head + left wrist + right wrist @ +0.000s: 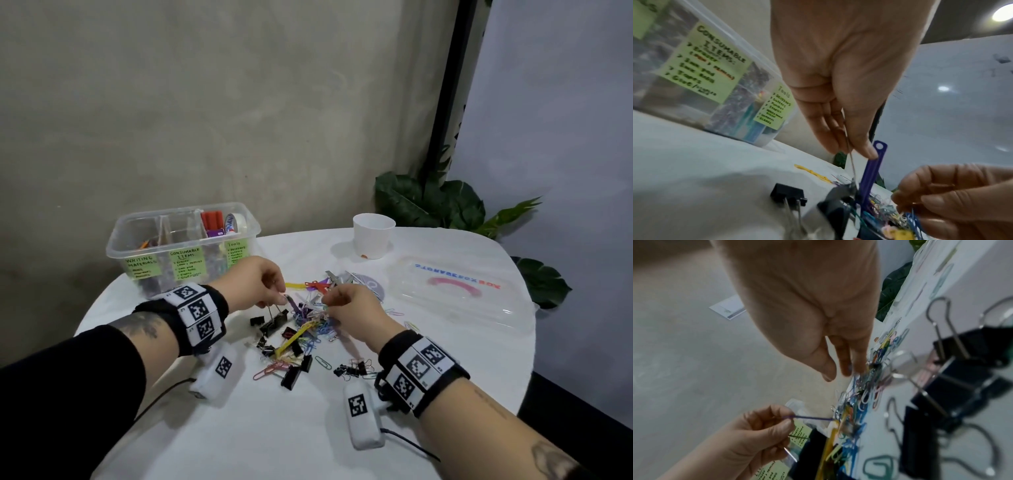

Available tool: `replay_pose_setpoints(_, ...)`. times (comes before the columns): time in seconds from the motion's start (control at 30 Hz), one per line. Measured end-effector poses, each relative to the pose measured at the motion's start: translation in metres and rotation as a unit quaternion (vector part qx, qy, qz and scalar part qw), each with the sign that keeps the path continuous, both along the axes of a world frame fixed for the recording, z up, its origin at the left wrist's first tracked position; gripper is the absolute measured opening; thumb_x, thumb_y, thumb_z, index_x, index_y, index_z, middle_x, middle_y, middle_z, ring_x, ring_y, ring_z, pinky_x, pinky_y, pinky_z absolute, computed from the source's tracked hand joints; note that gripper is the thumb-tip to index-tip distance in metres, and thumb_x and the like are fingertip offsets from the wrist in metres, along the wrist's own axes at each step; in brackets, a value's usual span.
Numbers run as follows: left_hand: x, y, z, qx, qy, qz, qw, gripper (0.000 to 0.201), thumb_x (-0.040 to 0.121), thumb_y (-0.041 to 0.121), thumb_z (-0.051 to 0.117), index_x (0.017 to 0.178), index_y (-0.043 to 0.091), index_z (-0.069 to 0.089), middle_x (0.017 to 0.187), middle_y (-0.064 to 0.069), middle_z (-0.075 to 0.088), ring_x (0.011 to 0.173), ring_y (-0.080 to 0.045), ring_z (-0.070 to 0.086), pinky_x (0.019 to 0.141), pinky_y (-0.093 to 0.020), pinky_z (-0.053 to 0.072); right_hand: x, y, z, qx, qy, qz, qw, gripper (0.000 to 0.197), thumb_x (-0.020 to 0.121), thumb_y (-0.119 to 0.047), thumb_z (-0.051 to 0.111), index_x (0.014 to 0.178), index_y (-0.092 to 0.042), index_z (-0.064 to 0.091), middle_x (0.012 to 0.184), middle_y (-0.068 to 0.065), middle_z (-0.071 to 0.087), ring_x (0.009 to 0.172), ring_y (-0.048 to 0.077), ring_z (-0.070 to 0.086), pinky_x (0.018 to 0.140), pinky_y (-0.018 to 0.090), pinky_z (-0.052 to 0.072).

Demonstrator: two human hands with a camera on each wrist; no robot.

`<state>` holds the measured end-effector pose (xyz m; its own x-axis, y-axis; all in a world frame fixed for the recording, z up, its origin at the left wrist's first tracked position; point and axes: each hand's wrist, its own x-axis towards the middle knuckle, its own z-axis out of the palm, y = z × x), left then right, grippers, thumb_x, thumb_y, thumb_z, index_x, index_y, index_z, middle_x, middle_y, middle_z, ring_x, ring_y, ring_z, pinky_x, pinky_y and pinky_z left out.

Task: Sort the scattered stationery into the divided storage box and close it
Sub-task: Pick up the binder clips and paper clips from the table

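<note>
A heap of coloured paper clips (310, 325) and black binder clips (291, 375) lies mid-table. My left hand (281, 299) (851, 151) pinches the wire handle of a black binder clip (274, 320) together with a purple plastic strip (871, 178) (812, 418) that rises out of the heap. My right hand (327, 303) (836, 374) reaches into the heap from the right, its curled fingertips pinching paper clips (912, 219). The clear divided storage box (116, 250) (731, 97) stands open at the back left, with green labels and pens and tape inside.
The box's clear lid (459, 301) lies flat on the right side of the white table. A white cup (373, 234) stands behind it, a shiny disc (371, 286) beside the heap. Plant leaves (428, 202) crowd the far right edge. White cabled pods (219, 370) lie under both wrists.
</note>
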<state>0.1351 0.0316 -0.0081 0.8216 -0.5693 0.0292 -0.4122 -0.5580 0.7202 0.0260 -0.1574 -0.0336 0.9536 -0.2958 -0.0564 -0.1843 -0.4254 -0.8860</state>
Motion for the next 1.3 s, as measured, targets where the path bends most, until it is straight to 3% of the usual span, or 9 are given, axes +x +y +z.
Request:
replay_pose_setpoints(0.17, 0.006, 0.012, 0.003, -0.222, 0.070, 0.089, 0.968, 0.006, 0.085, 0.008, 0.072, 0.088, 0.011, 0.067, 0.076, -0.002, 0.062, 0.068, -0.012, 0.058, 0.072, -0.029, 0.053, -0.007, 0.001, 0.005, -0.064, -0.018, 0.006, 0.998, 0.013, 0.088, -0.009, 0.068, 0.095, -0.020, 0.069, 0.108, 0.000, 0.064, 0.059, 0.004, 0.057, 0.039, 0.010, 0.043)
replay_pose_setpoints(0.37, 0.010, 0.013, 0.006, -0.455, 0.310, 0.149, 0.822, 0.012, 0.098, 0.006, 0.053, 0.092, 0.015, 0.058, 0.074, 0.000, 0.050, 0.059, -0.011, 0.043, 0.059, -0.033, 0.060, -0.006, 0.028, 0.010, -0.144, -0.005, 0.200, 0.969, 0.022, 0.075, -0.011, 0.081, 0.096, -0.017, 0.075, 0.091, -0.006, 0.072, 0.084, 0.012, 0.066, 0.072, 0.027, 0.054)
replay_pose_setpoints(0.43, 0.011, 0.012, 0.003, -0.459, 0.318, 0.180, 0.810, 0.015, 0.100, 0.005, 0.048, 0.092, 0.015, 0.057, 0.077, -0.002, 0.048, 0.057, -0.011, 0.041, 0.051, -0.026, 0.057, -0.006, 0.038, 0.008, -0.181, 0.039, 0.247, 0.951, 0.027, 0.073, -0.018, 0.084, 0.098, -0.020, 0.074, 0.094, -0.005, 0.072, 0.084, 0.013, 0.067, 0.077, 0.030, 0.056)
replay_pose_setpoints(0.53, 0.004, 0.017, -0.003, -0.343, 0.298, 0.197, 0.869, 0.009, 0.100, 0.012, 0.052, 0.094, 0.014, 0.059, 0.079, -0.002, 0.046, 0.057, -0.011, 0.040, 0.039, -0.016, 0.043, -0.005, 0.045, 0.005, -0.281, 0.060, 0.244, 0.926, 0.028, 0.072, -0.029, 0.084, 0.094, -0.019, 0.070, 0.086, -0.006, 0.062, 0.075, 0.014, 0.059, 0.062, 0.027, 0.048)
replay_pose_setpoints(0.67, -0.001, 0.032, -0.011, 0.065, 0.094, 0.114, 0.987, 0.025, 0.078, 0.040, 0.078, 0.094, 0.023, 0.069, 0.087, 0.001, 0.063, 0.070, -0.016, 0.055, 0.053, -0.022, 0.045, -0.002, 0.043, 0.004, -0.273, 0.061, 0.233, 0.931, 0.020, 0.077, -0.026, 0.081, 0.086, -0.011, 0.071, 0.071, -0.005, 0.058, 0.057, 0.008, 0.048, 0.051, 0.020, 0.037)
replay_pose_setpoints(0.8, -0.011, 0.030, -0.008, 0.259, 0.020, 0.072, 0.963, 0.033, 0.073, 0.049, 0.078, 0.098, 0.031, 0.067, 0.085, 0.009, 0.065, 0.065, -0.010, 0.058, 0.053, -0.020, 0.042, -0.002, 0.041, 0.006, -0.255, 0.055, 0.205, 0.943, 0.009, 0.080, -0.006, 0.073, 0.089, -0.009, 0.076, 0.070, -0.006, 0.063, 0.058, 0.006, 0.054, 0.054, 0.016, 0.046)
replay_pose_setpoints(0.93, -0.018, 0.016, -0.015, 0.318, -0.009, 0.058, 0.946, 0.032, 0.085, 0.047, 0.068, 0.101, 0.019, 0.069, 0.074, 0.006, 0.062, 0.060, -0.011, 0.051, 0.046, -0.020, 0.037, 0.002, 0.033, 0.003, -0.217, 0.031, 0.134, 0.966, 0.027, 0.080, 0.009, 0.057, 0.078, -0.010, 0.075, 0.079, 0.004, 0.072, 0.068, 0.016, 0.064, 0.077, 0.034, 0.059)
replay_pose_setpoints(1.17, -0.004, 0.017, -0.027, 0.345, -0.012, 0.048, 0.937, 0.041, 0.092, 0.047, 0.055, 0.091, 0.009, 0.071, 0.080, -0.004, 0.064, 0.072, -0.021, 0.058, 0.066, -0.028, 0.046, -0.001, 0.025, 0.005, -0.237, -0.023, 0.050, 0.970, 0.021, 0.081, -0.002, 0.063, 0.076, -0.022, 0.067, 0.097, -0.003, 0.066, 0.078, 0.018, 0.061, 0.060, 0.027, 0.050)
replay_pose_setpoints(1.3, -0.003, 0.024, -0.019, 0.338, 0.021, 0.058, 0.939, 0.036, 0.094, 0.040, 0.047, 0.081, 0.011, 0.064, 0.071, -0.002, 0.063, 0.054, -0.021, 0.054, 0.059, -0.024, 0.043, -0.013, 0.036, 0.013, -0.251, 0.055, 0.138, 0.957, 0.026, 0.063, -0.020, 0.086, 0.078, -0.010, 0.067, 0.070, -0.004, 0.060, 0.060, 0.014, 0.054, 0.053, 0.027, 0.046)
